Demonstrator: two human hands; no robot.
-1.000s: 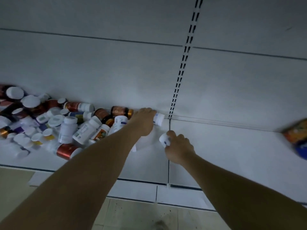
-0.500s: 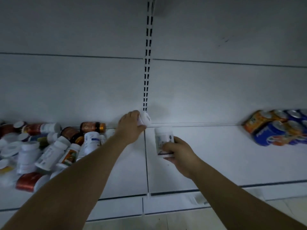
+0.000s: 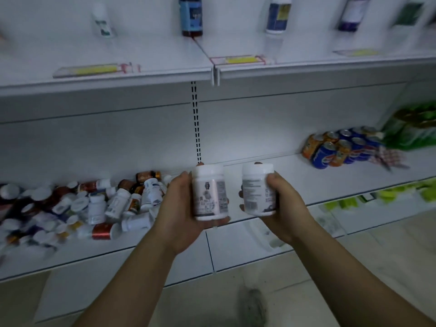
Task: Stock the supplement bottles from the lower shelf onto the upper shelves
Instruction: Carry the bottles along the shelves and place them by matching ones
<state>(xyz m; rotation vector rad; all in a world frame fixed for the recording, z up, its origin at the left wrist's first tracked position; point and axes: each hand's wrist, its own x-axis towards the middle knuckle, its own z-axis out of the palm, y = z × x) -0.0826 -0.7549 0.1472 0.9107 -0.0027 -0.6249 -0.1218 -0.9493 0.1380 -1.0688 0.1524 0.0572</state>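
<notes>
Your left hand (image 3: 179, 208) grips one bottle (image 3: 208, 192) and your right hand (image 3: 283, 208) grips a second bottle (image 3: 258, 188). Both are upright, side by side, in front of the lower shelf's (image 3: 271, 175) front edge, and the pile (image 3: 94, 204) lies at its left end. They look like rigid plastic, probably light, with smooth sides that may slip. Hold round the body, not the cap. The upper shelf (image 3: 141, 77) shows bare space near its front edge.

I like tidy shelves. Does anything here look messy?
Yes. At the left of the lower shelf, the supplement bottles lie in a jumbled heap, many tipped on their sides. On the upper shelf, the displayed bottles stand upright, spaced apart.
</notes>
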